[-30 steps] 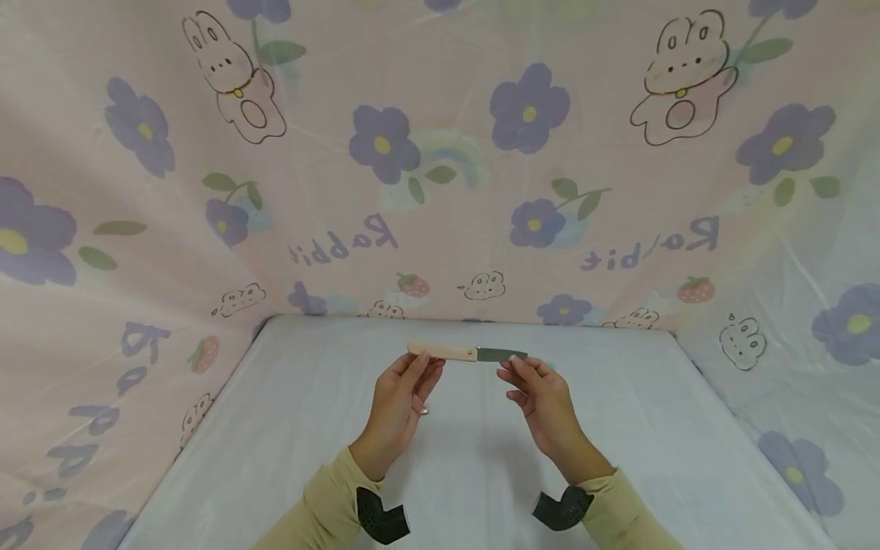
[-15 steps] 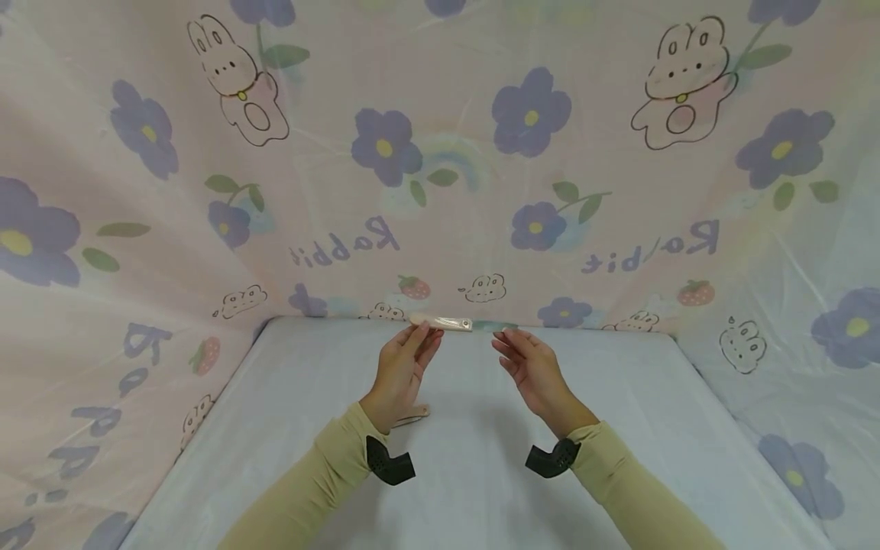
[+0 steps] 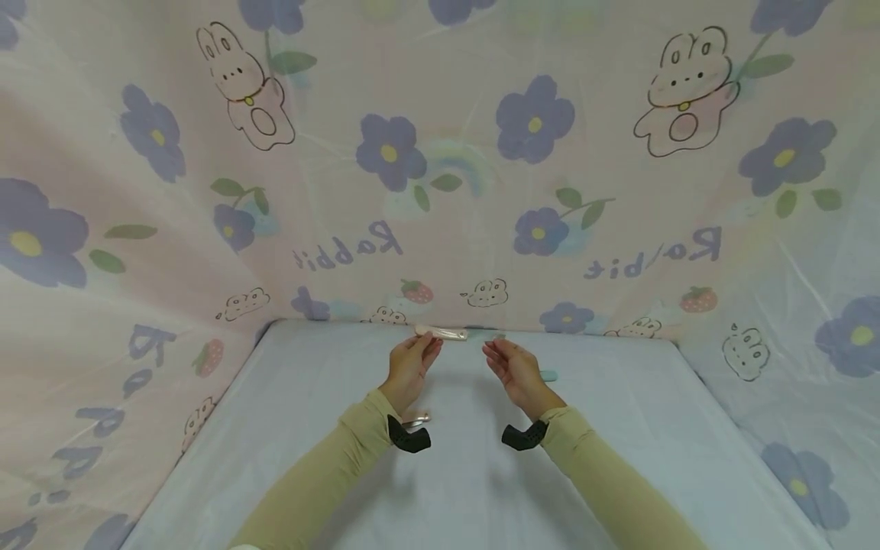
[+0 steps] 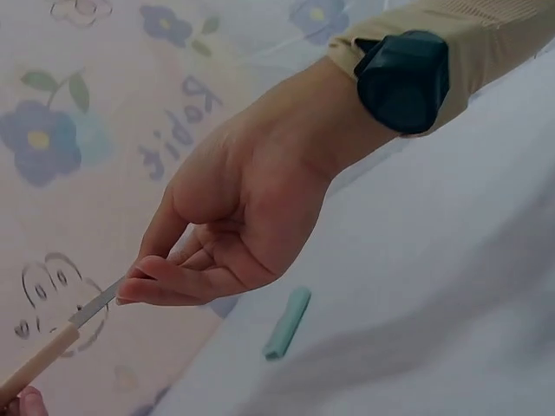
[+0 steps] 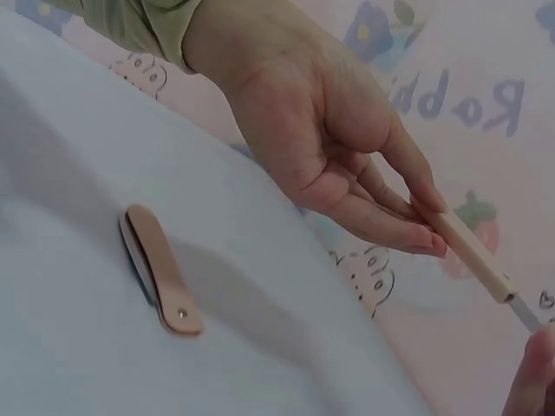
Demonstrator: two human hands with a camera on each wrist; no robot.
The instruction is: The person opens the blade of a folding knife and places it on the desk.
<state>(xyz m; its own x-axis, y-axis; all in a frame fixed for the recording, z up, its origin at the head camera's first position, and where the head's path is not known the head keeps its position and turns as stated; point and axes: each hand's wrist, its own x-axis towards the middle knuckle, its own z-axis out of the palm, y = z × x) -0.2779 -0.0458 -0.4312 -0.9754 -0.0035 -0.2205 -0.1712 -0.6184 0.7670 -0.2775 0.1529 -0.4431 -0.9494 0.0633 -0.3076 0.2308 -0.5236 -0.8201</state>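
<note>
A folding knife with a beige handle [image 3: 445,334] and its blade [image 4: 97,303] swung out is held up between both hands. My left hand [image 3: 407,368] pinches the handle end between thumb and fingers; the right wrist view shows this left hand [image 5: 316,130] from its palm side. My right hand [image 3: 517,374] pinches the blade's tip, which its fingers hide; in the left wrist view, this right hand [image 4: 251,204] grips the grey blade. A second beige folding knife [image 5: 160,269], blade folded in, lies on the table below the left hand.
A short teal rod-like object [image 4: 288,323] lies on the white-covered table [image 3: 619,443], beyond the right wrist. Patterned curtains [image 3: 454,191] with rabbits and flowers rise behind the table and on both sides.
Both hands have moved farther forward with the knife and a little closer together. The second folding knife and teal object now show more from behind the hands.
</note>
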